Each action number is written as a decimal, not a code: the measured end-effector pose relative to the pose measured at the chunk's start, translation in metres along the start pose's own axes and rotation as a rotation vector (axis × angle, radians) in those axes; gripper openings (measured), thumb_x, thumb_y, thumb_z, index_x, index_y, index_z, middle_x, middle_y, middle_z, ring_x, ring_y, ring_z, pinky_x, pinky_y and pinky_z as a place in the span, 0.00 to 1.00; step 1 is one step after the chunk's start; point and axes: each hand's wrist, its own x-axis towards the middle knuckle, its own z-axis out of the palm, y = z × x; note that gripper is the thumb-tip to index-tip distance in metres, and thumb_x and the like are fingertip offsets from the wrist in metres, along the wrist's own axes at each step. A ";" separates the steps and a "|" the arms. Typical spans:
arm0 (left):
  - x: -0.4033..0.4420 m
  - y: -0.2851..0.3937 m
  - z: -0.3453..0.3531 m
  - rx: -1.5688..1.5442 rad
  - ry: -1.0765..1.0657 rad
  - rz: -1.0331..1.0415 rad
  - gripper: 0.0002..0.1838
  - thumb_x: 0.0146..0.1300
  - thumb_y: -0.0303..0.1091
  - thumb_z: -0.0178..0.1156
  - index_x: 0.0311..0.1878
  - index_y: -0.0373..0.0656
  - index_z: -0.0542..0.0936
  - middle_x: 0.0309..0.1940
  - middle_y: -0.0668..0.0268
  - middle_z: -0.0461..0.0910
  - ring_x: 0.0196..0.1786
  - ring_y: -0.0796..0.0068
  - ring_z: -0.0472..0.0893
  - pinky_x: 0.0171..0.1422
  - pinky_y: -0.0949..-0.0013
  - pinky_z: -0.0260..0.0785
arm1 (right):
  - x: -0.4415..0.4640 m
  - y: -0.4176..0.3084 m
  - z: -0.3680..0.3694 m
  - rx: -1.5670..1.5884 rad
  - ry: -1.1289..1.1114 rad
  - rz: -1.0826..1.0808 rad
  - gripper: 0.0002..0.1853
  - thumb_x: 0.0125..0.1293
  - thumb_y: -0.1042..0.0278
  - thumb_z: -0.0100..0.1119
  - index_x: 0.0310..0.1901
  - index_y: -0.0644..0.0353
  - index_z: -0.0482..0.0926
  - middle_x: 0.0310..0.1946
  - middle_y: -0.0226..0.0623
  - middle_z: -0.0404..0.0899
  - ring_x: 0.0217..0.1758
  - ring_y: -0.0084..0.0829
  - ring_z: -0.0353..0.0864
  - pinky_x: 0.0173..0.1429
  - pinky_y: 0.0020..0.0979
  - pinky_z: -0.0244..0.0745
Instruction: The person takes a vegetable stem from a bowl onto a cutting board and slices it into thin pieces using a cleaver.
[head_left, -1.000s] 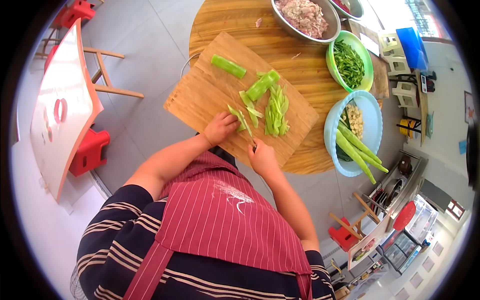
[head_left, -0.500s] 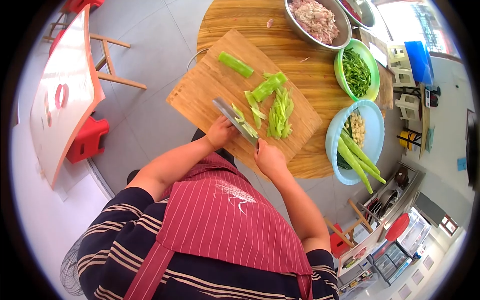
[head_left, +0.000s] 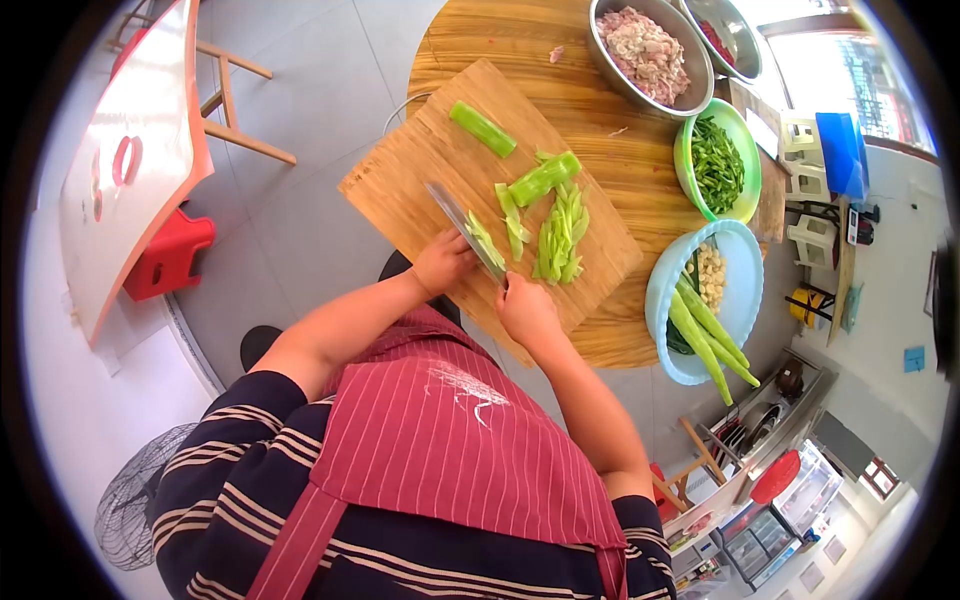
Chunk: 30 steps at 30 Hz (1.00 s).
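Observation:
My right hand (head_left: pixel 527 308) is closed round the handle of a kitchen knife (head_left: pixel 455 215), its blade reaching up and left over a wooden cutting board (head_left: pixel 400 165). Beside the blade, my left hand (head_left: pixel 446 262) presses down near the board's front edge with fingers bent; what lies under them is hidden. Pale green slices (head_left: pixel 486 240) rest along the blade's other side. Further over are longer cut strips (head_left: pixel 513 218), a heap of thin green slices (head_left: pixel 562 235), a peeled green stem piece (head_left: pixel 545 178) and another stem piece (head_left: pixel 483 129) near the far edge.
Right of the board, a blue basin (head_left: pixel 742 290) holds long green vegetables (head_left: pixel 705 335) and pale cloves. Beyond it stand a green bowl (head_left: pixel 752 190) of chopped greens and a metal bowl (head_left: pixel 700 65) of raw meat. The round wooden table (head_left: pixel 440 45) carries everything. A red stool (head_left: pixel 175 260) stands left.
The knife has turned so its blade shows more edge-on, and my right hand has shifted slightly left. My left hand stays beside the blade. The whole view has tilted a little.

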 end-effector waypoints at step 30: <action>0.001 0.007 0.000 -0.075 -0.017 -0.133 0.13 0.48 0.29 0.56 0.41 0.42 0.78 0.41 0.63 0.75 0.41 0.62 0.74 0.44 0.62 0.67 | 0.035 0.004 0.009 0.163 0.059 -0.062 0.15 0.61 0.60 0.51 0.35 0.66 0.77 0.27 0.57 0.78 0.34 0.55 0.78 0.41 0.48 0.73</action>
